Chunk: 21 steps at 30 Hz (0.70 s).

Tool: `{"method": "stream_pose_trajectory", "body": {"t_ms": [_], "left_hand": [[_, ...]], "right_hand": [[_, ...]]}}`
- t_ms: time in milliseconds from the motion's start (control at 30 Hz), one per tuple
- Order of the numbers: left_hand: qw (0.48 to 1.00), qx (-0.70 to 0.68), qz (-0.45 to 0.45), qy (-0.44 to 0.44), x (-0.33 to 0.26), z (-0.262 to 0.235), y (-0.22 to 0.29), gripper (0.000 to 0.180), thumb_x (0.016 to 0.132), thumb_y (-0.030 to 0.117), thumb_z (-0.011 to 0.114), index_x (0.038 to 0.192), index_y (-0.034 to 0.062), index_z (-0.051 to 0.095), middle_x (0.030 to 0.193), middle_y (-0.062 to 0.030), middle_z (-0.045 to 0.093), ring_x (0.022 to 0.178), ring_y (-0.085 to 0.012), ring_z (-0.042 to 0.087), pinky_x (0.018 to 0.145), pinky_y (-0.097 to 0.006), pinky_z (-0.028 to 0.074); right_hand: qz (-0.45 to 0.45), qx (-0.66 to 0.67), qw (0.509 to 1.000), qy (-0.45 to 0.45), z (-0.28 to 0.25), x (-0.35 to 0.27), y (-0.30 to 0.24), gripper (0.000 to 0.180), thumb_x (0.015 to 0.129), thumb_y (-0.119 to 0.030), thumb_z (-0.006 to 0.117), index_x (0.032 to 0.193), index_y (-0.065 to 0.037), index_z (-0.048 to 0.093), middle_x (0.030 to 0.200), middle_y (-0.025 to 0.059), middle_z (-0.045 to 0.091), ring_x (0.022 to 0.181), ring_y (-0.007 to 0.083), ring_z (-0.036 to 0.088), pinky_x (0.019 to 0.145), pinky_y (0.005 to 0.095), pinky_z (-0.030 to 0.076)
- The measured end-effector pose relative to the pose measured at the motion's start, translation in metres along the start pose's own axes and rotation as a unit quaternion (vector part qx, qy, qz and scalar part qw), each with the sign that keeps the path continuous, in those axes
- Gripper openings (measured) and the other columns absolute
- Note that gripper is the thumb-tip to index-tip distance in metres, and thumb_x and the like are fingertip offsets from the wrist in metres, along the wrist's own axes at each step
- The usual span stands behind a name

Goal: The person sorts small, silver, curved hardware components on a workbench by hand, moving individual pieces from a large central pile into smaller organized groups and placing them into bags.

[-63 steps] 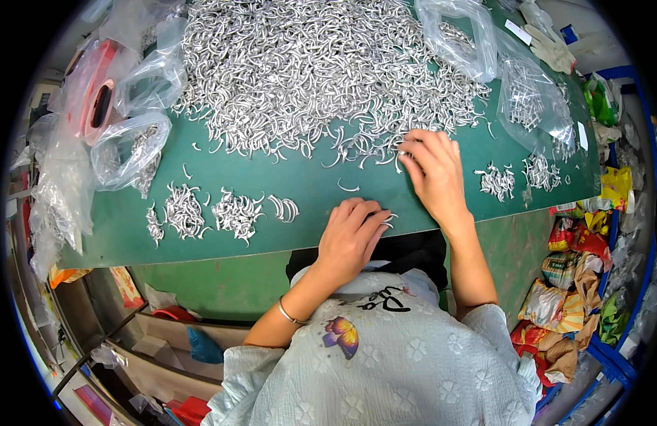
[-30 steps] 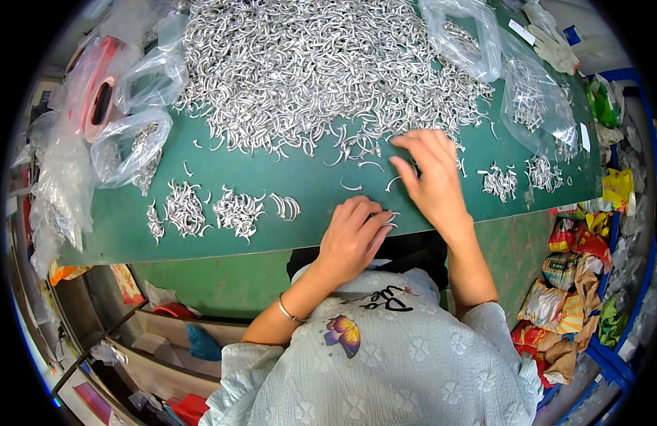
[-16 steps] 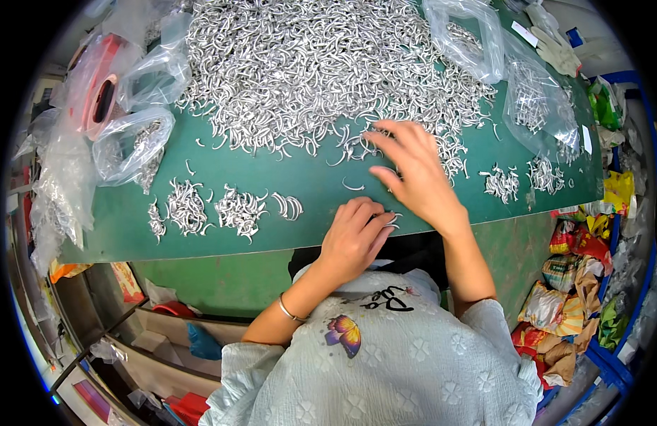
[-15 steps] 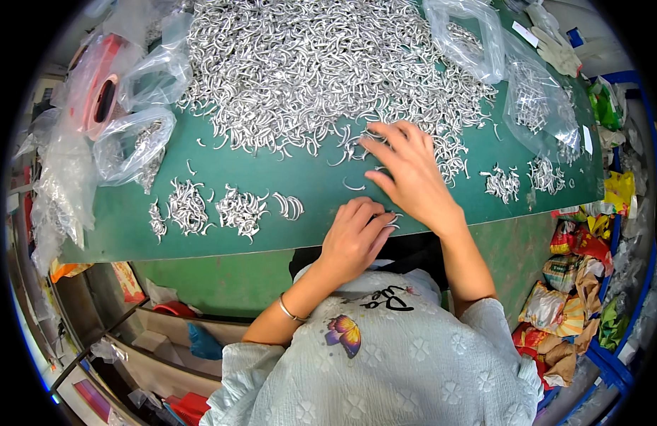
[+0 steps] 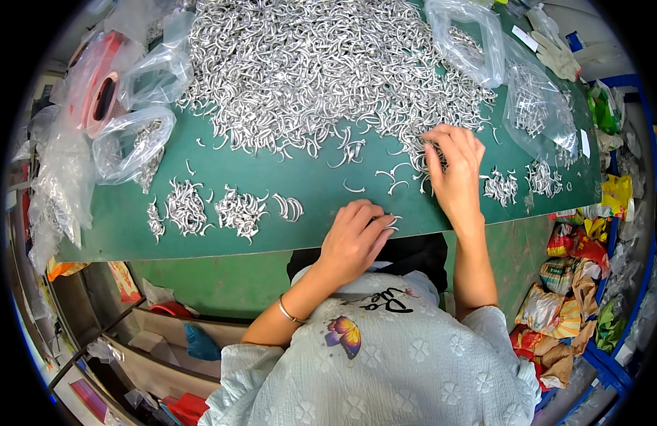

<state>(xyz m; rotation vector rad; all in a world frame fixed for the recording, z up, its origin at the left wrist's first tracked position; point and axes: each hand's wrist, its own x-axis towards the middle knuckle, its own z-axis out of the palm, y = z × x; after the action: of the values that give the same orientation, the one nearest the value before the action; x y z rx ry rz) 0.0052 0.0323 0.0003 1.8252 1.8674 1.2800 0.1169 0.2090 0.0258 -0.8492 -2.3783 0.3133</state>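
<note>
A large heap of small, curved silver metal pieces (image 5: pixel 321 64) covers the far part of the green table (image 5: pixel 300 170). Near the front edge, my left hand (image 5: pixel 353 238) is closed around a few curved metal pieces (image 5: pixel 393 222), whose ends stick out by the fingertips. My right hand (image 5: pixel 455 167) reaches over the heap's near right fringe. Its thumb and fingers are apart, slightly bent, above the pieces, with nothing visibly gripped. Between the hands and the heap lie some loose pieces, one of them a single curved piece (image 5: pixel 354 187).
Small sorted piles (image 5: pixel 241 211) lie at the front left, with more piles (image 5: pixel 500 186) at the right. Clear plastic bags (image 5: pixel 133 145) of pieces sit on both sides, and a pink-red object (image 5: pixel 101 99) stands at left. Shelves with colourful packages (image 5: pixel 549 309) line the right.
My right hand has moved right, from the middle fringe of the heap to its right fringe, uncovering several loose pieces on the table. My left hand has stayed in place.
</note>
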Motion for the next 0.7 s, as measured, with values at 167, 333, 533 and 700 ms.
{"method": "stream_pose_trajectory", "body": {"t_ms": [167, 333, 533, 700], "left_hand": [[1.000, -0.006, 0.000, -0.001, -0.001, 0.000, -0.001, 0.030, 0.070, 0.002, 0.078, 0.098, 0.0032, 0.068, 0.095, -0.0081, 0.060, 0.094, -0.0297, 0.057, 0.079, -0.041, 0.047], [1.000, -0.009, -0.006, -0.005, 0.000, -0.001, 0.001, 0.031, 0.070, 0.003, 0.078, 0.099, 0.0035, 0.068, 0.095, -0.0082, 0.060, 0.094, -0.0298, 0.057, 0.079, -0.041, 0.047], [1.000, -0.003, -0.007, 0.000, -0.002, 0.001, 0.000, 0.031, 0.070, 0.002, 0.078, 0.099, 0.0032, 0.068, 0.094, -0.0085, 0.060, 0.093, -0.0300, 0.057, 0.079, -0.040, 0.047], [1.000, 0.002, 0.010, -0.016, -0.005, 0.002, -0.006, 0.032, 0.072, 0.003, 0.075, 0.102, 0.0003, 0.065, 0.100, -0.0127, 0.059, 0.098, -0.0330, 0.057, 0.078, -0.042, 0.045]], "right_hand": [[0.013, 0.021, 0.999, -0.041, -0.001, -0.003, -0.011, 0.023, 0.079, -0.006, 0.073, 0.101, -0.007, 0.067, 0.109, 0.0058, 0.059, 0.105, 0.0259, 0.053, 0.093, 0.0415, 0.035], [0.054, -0.044, 0.996, -0.059, -0.009, -0.013, -0.006, 0.036, 0.080, -0.012, 0.074, 0.114, -0.005, 0.063, 0.124, 0.0129, 0.054, 0.118, 0.0318, 0.048, 0.098, 0.0458, 0.034], [0.088, -0.032, 0.986, -0.137, -0.003, -0.031, -0.022, 0.058, 0.084, -0.021, 0.073, 0.133, 0.001, 0.050, 0.144, 0.0287, 0.036, 0.134, 0.0472, 0.032, 0.105, 0.0553, 0.030], [0.068, 0.045, 0.985, -0.150, 0.016, -0.027, -0.055, 0.062, 0.088, -0.023, 0.067, 0.139, 0.003, 0.043, 0.150, 0.0325, 0.025, 0.140, 0.0533, 0.020, 0.109, 0.0668, 0.019]]}}
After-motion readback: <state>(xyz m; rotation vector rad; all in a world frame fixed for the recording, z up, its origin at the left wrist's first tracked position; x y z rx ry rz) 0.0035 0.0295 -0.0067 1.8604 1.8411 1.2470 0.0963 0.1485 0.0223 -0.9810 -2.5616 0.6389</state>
